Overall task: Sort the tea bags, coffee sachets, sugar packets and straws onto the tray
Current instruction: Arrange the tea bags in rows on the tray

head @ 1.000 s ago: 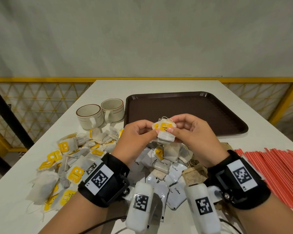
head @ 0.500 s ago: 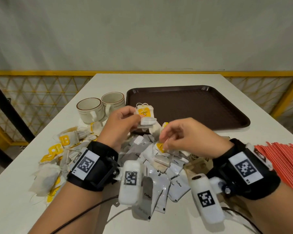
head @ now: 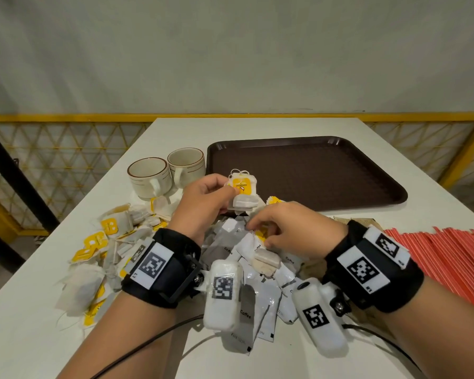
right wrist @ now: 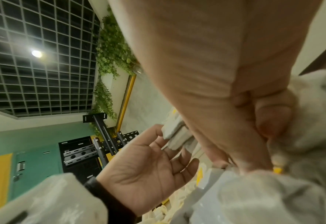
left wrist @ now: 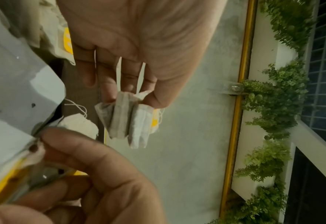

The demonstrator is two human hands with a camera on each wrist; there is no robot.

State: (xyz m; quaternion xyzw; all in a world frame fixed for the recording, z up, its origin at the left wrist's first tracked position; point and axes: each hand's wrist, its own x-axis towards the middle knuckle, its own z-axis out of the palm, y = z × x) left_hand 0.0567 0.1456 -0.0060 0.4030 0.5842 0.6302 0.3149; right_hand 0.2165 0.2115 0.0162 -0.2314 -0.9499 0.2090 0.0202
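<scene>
Yellow-tagged tea bags [head: 242, 194] now sit stacked in the left hand [head: 203, 203], fingers pinching them. The right hand [head: 290, 228] has let go and dropped into the pile just below, pinching another bag. The tray [head: 340, 170] beyond both hands holds nothing yet; gathering continues.

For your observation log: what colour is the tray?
Dark brown tray, clearest in the head view.

coffee sachets [head: 246, 314]: "Coffee" printed on several
tea bag tag [head: 242, 185]: read "INSPIRED", rest too tiny
wrist markers: just black-and-white codes, no words
</scene>
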